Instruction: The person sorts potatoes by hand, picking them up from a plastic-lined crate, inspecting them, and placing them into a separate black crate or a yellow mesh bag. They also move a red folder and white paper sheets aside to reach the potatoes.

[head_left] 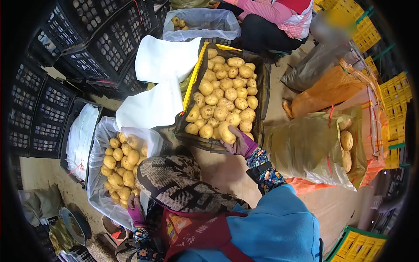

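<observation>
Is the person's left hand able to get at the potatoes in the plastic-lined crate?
Probably yes: the left hand rests at the lined crate's open edge, with the potatoes uncovered just beyond it.

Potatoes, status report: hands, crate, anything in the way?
Right hand on a potato in the lined crate. Left hand at the bag of potatoes. Nothing blocks either.

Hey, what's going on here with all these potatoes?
A person is handling potatoes. Their right hand grips one potato at the near edge of a full crate of potatoes. Their left hand rests on the rim of a lined bin partly filled with potatoes. Another person sits beyond the crate.
</observation>
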Tool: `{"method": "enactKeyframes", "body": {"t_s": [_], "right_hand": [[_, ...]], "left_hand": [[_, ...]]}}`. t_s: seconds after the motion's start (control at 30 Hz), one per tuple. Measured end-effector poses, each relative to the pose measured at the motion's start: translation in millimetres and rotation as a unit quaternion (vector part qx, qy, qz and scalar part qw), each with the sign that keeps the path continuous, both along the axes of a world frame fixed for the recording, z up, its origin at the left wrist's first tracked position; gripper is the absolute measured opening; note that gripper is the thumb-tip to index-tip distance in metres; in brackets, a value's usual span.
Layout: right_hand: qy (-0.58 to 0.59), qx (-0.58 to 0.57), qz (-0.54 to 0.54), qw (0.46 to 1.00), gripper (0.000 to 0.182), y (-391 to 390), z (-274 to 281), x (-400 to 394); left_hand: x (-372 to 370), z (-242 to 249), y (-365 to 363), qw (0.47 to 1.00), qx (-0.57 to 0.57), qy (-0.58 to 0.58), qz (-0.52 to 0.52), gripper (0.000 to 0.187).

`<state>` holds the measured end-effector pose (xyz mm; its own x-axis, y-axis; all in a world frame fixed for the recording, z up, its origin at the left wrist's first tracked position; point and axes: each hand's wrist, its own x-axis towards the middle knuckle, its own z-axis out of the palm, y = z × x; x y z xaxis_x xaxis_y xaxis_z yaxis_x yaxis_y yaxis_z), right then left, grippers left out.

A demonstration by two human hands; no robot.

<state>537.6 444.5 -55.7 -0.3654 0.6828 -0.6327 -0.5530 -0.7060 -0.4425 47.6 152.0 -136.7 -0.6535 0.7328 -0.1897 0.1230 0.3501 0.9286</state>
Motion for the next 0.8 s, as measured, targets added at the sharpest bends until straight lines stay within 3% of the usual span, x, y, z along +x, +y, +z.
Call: {"method": "enactKeyframes", "body": {"t_s": [0.1,0.23,0.3,0.43,0.47,0.5,0.57,0.6,0.63,0.7,0.73,0.8], "right_hand": [[0.036,-0.013,0.014,0.999,0.05,20,-24,21],[-0.139,0.101,-0.059,0.983,0.046,63,-18,2],[-0.214,0.11,-0.129,0.962,0.055,105,-44,-6],[-0.304,0.21,-0.152,0.917,0.064,186,-21,-32],[-0.324,0.242,-0.144,0.903,0.068,212,-43,-32],[-0.472,0.268,-0.09,0.835,0.068,236,-64,-32],[-0.722,0.298,0.023,0.623,0.068,269,-94,-32],[-0.778,0.237,0.169,0.557,0.068,275,-105,-31],[-0.784,0.207,0.18,0.556,0.069,281,-103,-36],[-0.794,0.146,0.207,0.552,0.07,284,-99,-47],[-0.77,0.15,0.232,0.575,0.075,289,-100,-41],[-0.775,0.16,0.249,0.558,0.075,284,-106,-33]], "left_hand": [[1,4,2,0.997,-0.032,0.057,-0.038,0.027],[7,11,3,0.993,-0.017,0.107,-0.044,0.024],[12,15,9,0.992,-0.017,0.122,-0.036,0.022],[18,26,13,0.984,-0.046,0.17,-0.031,0.02],[18,27,12,0.982,-0.059,0.178,-0.031,0.02],[18,29,14,0.979,-0.072,0.186,-0.032,0.02],[26,36,22,0.986,-0.07,0.149,-0.022,0.02],[26,36,22,0.991,-0.063,0.119,-0.022,0.02],[25,35,21,0.994,-0.054,0.09,-0.02,0.021],[21,34,18,0.987,-0.075,0.138,-0.029,0.021],[22,43,21,0.983,-0.096,0.15,-0.044,0.021],[27,41,23,0.986,-0.098,0.133,-0.038,0.02]]}}
